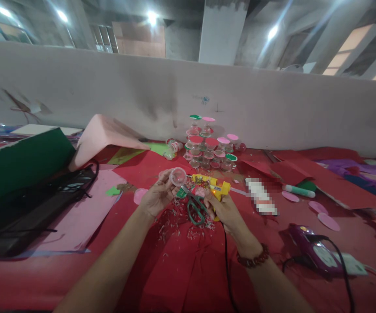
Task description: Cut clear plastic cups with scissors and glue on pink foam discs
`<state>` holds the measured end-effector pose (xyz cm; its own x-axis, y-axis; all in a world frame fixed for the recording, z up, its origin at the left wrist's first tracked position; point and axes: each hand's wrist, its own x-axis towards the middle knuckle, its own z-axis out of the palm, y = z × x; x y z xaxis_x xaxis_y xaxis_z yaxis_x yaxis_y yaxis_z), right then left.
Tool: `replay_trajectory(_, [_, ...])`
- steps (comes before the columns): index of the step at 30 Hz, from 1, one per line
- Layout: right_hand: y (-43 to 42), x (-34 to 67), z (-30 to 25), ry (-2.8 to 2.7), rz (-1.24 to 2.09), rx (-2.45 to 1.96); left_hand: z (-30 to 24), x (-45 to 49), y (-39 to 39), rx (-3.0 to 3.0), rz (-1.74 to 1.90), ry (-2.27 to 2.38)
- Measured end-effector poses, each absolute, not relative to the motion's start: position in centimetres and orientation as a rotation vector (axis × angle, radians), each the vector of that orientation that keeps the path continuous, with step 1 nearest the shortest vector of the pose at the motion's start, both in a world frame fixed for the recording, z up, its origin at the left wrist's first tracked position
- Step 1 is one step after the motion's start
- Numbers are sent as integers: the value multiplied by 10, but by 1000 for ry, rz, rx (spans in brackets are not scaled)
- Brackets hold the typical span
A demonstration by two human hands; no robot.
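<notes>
My left hand (158, 194) is closed on a small clear plastic cup (177, 176), its round end turned toward me. In my right hand (224, 208) is a yellow glue gun (219, 188), its nozzle pointing left close to the cup; I cannot tell whether they touch. A glue stick (238, 191) comes out of the gun's back end, and a black cord hangs below. Scissors with green handles (196, 211) lie between my hands, over scattered paper shreds (171, 224). A pink rounded piece (140, 196) rests beside my left wrist.
Stacked clear cups topped with coloured paper discs (196, 139) stand by the white wall (110, 87). A purple device (314, 250) with cords lies at right, near pink discs (328, 221) and a marker (300, 191). A black bag (21, 226) and green board (25, 165) occupy the left.
</notes>
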<state>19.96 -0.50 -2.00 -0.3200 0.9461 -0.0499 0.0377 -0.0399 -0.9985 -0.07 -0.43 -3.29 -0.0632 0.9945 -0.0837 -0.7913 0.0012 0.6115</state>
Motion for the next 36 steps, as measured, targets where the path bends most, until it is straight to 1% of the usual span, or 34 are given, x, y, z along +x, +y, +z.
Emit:
replay_trajectory(21, [-4,199,-24,-1471,1458,-1099,-26,3,-2,269,1583,667])
replay_trajectory(30, [-5,200,-21,-1473,1451,-1100,-17,6,-7,182,1541,660])
replay_trajectory(36, [-4,201,-20,-1467,1458,-1082,-25,4,-6,310,1519,645])
